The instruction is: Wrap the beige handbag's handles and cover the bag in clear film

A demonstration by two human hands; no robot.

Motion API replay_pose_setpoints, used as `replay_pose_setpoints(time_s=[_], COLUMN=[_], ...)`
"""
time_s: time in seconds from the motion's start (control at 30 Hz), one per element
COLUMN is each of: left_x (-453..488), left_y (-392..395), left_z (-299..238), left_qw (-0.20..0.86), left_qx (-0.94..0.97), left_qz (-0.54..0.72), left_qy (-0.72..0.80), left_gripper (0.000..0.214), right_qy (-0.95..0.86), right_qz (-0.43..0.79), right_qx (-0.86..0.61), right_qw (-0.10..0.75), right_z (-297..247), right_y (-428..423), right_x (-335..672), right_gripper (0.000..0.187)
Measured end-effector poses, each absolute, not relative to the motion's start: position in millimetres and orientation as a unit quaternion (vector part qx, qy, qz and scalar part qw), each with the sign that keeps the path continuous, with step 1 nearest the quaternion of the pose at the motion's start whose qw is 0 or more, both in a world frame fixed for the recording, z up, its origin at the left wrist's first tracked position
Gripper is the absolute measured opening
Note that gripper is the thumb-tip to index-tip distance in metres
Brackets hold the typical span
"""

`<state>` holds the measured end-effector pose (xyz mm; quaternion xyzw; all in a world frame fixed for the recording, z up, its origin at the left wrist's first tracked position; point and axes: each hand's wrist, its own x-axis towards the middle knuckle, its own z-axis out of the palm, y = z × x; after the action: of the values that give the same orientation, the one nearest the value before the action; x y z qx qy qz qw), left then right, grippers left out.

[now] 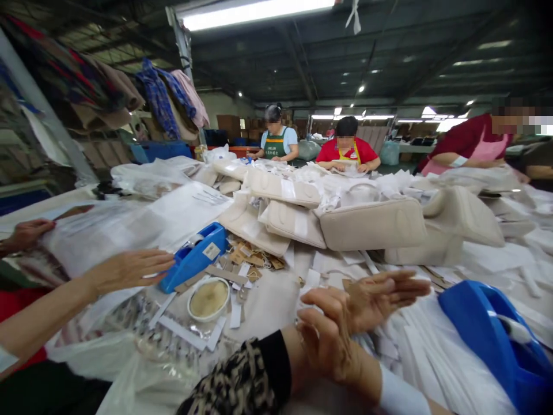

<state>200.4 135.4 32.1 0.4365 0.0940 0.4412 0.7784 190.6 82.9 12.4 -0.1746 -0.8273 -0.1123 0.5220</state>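
My two hands meet low in the middle of the view, above a pile of white paper slips [432, 357]. My left hand [380, 294], on a leopard-print sleeve, lies with its fingers stretched out to the right. My right hand [322, 340], on a white sleeve, is pressed against the heel of the left with its fingers curled. Whether anything lies between them is hidden. A co-worker's hand [129, 271] reaches in from the left and rests flat beside a blue tape dispenser [194, 256].
A round white dish with a sponge [209, 298] sits below the dispenser, brown tags [250, 259] beside it. Beige padded bags [371, 225] are stacked mid-table. Another blue dispenser [496, 340] stands at the right. Plastic bags [99, 230] cover the left. Three people work at the far side.
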Motion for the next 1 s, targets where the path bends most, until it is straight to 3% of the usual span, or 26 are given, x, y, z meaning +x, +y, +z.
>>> replay_pose_setpoints(time_s=[0.1, 0.2, 0.33, 0.43, 0.5, 0.77, 1.0], left_x=[175.9, 122.5, 37.8, 1.8, -4.6, 11.5, 12.4], left_y=[161.6, 171.4, 132.9, 83.0, 53.6, 22.5, 27.5], left_z=[39.4, 47.8, 37.8, 11.1, -7.6, -30.6, -50.8], left_qw=[0.799, 0.786, 0.619, 0.549, 0.578, 0.573, 0.567], left_qx=[0.372, 0.332, 0.372, 0.430, 0.443, 0.546, 0.573], left_qz=[0.472, 0.521, 0.628, 0.543, 0.464, 0.326, 0.379], left_qy=[0.021, 0.020, 0.291, 0.467, 0.504, 0.517, 0.455], left_gripper=[0.048, 0.036, 0.025, 0.030, 0.035, 0.045, 0.037], right_qy=[-0.807, -0.835, -0.906, -0.943, -0.952, -0.959, -0.953], right_qz=[-0.067, -0.027, -0.003, 0.008, 0.003, 0.011, 0.003], right_qx=[-0.217, -0.211, -0.212, -0.232, -0.240, -0.236, -0.261], right_qw=[0.545, 0.507, 0.367, 0.237, 0.189, 0.155, 0.157], right_z=[-4.7, -8.6, -10.7, -18.1, -23.6, -25.8, -18.2], right_y=[85.2, 87.5, 94.7, 98.6, 99.1, 97.4, 93.9], right_x=[197.2, 196.2, 186.8, 182.3, 181.8, 181.6, 182.5], right_gripper=[0.027, 0.028, 0.026, 0.016, 0.026, 0.033, 0.023])
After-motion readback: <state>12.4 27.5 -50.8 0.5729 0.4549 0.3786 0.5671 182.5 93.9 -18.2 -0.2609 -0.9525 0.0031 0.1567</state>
